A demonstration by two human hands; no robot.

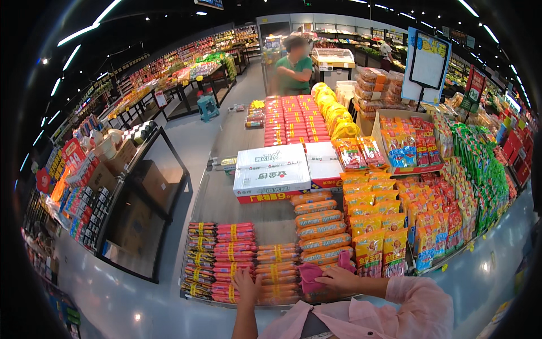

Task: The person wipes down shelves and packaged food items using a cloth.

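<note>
My right hand grips a magenta cloth over the near end of a row of thick orange-wrapped sausages. Fingers apart, my left hand rests at the near edge of the display, touching bundles of red-wrapped sausages. Between my hands lie banded bundles of orange sausages. Dark-wrapped bundles line the left corner. To the right of the cloth stand upright yellow snack bags. What lies under the cloth is hidden.
Two white cartons sit mid-table, with stacked red sausages behind. A person in a green top stands at the far end. An open carton of snack bags is at right; a shelf rack stands across the left aisle.
</note>
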